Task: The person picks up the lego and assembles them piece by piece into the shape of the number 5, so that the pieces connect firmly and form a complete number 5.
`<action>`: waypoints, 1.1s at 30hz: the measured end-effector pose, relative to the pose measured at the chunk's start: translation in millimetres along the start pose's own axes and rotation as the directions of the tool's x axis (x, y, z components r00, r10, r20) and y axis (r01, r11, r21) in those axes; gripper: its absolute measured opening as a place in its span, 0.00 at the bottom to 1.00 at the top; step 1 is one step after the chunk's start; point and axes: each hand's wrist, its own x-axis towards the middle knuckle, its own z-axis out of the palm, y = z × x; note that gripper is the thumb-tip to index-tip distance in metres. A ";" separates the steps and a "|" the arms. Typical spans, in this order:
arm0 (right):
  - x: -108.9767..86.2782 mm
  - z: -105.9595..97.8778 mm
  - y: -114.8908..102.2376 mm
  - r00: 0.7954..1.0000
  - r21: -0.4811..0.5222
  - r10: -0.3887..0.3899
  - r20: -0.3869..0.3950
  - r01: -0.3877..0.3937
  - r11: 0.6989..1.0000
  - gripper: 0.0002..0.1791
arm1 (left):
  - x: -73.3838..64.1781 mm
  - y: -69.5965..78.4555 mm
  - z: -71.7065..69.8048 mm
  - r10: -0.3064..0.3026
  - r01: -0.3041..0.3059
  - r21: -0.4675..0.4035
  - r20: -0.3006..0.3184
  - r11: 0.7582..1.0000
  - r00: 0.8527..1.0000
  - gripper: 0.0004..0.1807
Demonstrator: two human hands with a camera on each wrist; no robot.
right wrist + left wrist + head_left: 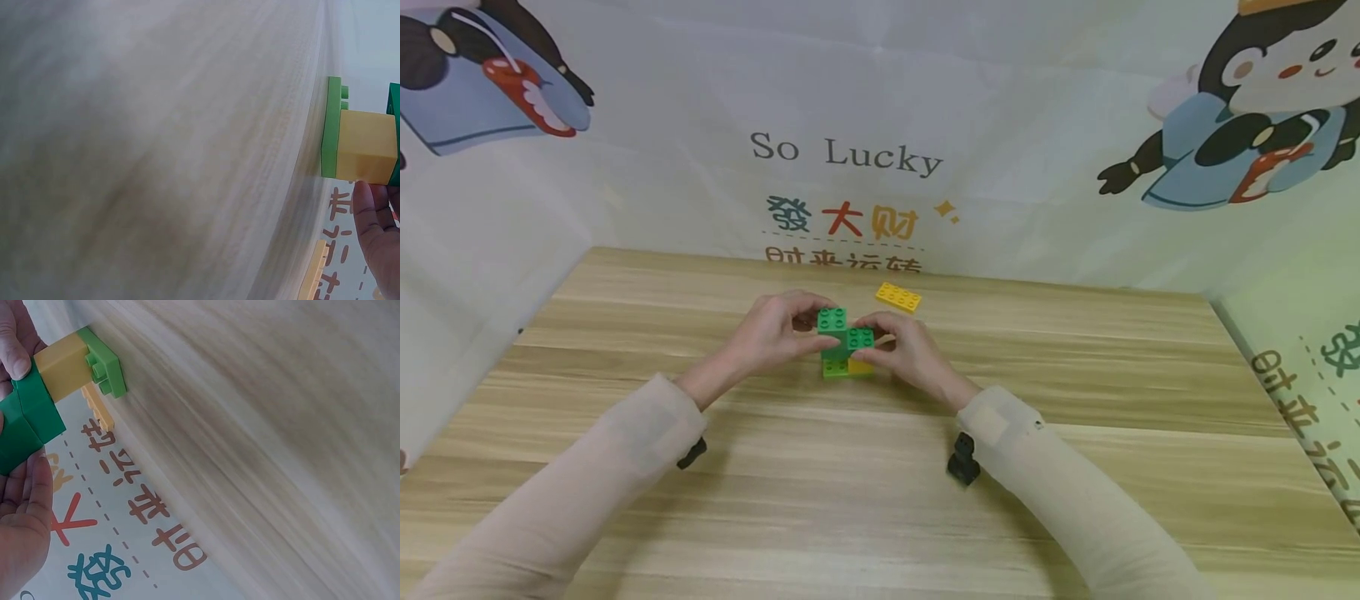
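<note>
Both hands are on a small stack of toy building bricks. At its base lies a light green plate with studs, bearing a yellow brick. Above the yellow brick sits a dark green brick; another dark green brick stands higher, offset to the left. My left hand grips the higher green brick from the left, thumb across its front. My right hand pinches the lower green brick from the right, thumb in front. In the right wrist view, a right fingertip lies right at the yellow brick's side.
A loose yellow brick with studs lies on the wooden table behind the right hand. Printed sheeting stands along the table's back edge and sides. Black devices hang under both sleeve cuffs.
</note>
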 end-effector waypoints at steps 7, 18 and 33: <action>-0.2 -0.1 -0.4 1.000 -0.003 0.000 0.000 0.000 1.000 0.20 | 1.2 1.0 -1.4 0.014 -0.014 0.035 0.012 0.999 1.000 0.23; -1.0 0.6 -1.3 1.000 0.014 -0.012 -0.006 0.012 1.000 0.20 | -0.8 -1.4 0.6 0.014 -0.014 0.005 0.000 1.000 1.000 0.24; -0.9 0.7 -0.6 1.000 0.016 -0.020 -0.008 0.020 1.000 0.20 | -1.7 -6.4 4.9 -0.040 0.040 -0.113 0.003 0.993 0.999 0.25</action>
